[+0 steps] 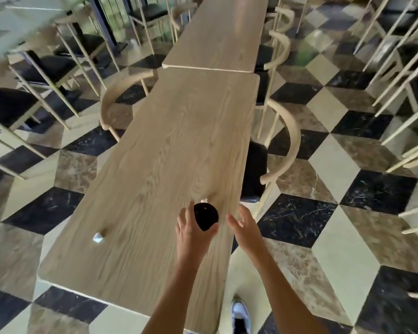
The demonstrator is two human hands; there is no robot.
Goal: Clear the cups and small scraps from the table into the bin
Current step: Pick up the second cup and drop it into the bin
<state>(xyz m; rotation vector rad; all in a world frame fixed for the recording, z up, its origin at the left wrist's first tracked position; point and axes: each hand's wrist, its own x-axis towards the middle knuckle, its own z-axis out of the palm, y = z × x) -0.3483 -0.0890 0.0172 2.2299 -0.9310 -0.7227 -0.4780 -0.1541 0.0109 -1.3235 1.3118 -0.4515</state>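
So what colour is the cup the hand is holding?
The cup looks black, held in the left hand. It shows in the head view, the only one.

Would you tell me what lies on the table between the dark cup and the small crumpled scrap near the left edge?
In the head view, only bare wood of the table shows between the dark cup and the crumpled scrap.

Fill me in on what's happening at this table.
A person is clearing a long wooden table in a room of chairs. The left hand is wrapped around a dark cup near the table's right edge. The right hand is open beside the cup, not touching it. A small pale scrap lies just beyond the cup, and a crumpled white scrap sits near the left edge. No bin is in view.
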